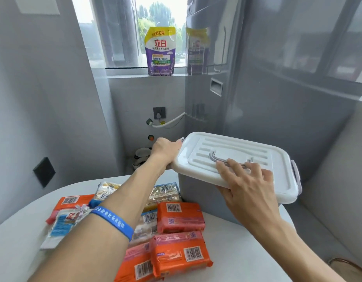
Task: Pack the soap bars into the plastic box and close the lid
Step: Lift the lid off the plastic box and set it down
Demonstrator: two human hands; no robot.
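A grey plastic box point(196, 197) stands at the far right of the white table, its white lid point(233, 157) on top and tilted. My left hand point(166, 151) grips the lid's far left edge beside a latch. My right hand point(249, 186) holds the lid's near edge, fingers lying over the top by the grey handle point(216, 157). Several wrapped soap bars lie on the table in front of the box: orange packs point(180, 218) point(178, 253) and yellowish packs point(166, 193), some under my left forearm.
The white table point(237, 251) has a rounded far edge. A blue-and-white wrapped pack point(62, 224) lies at the left. A purple detergent pouch point(160, 51) stands on the window sill. A tall grey appliance point(277, 88) rises behind the box. A wall socket and hose sit low on the back wall.
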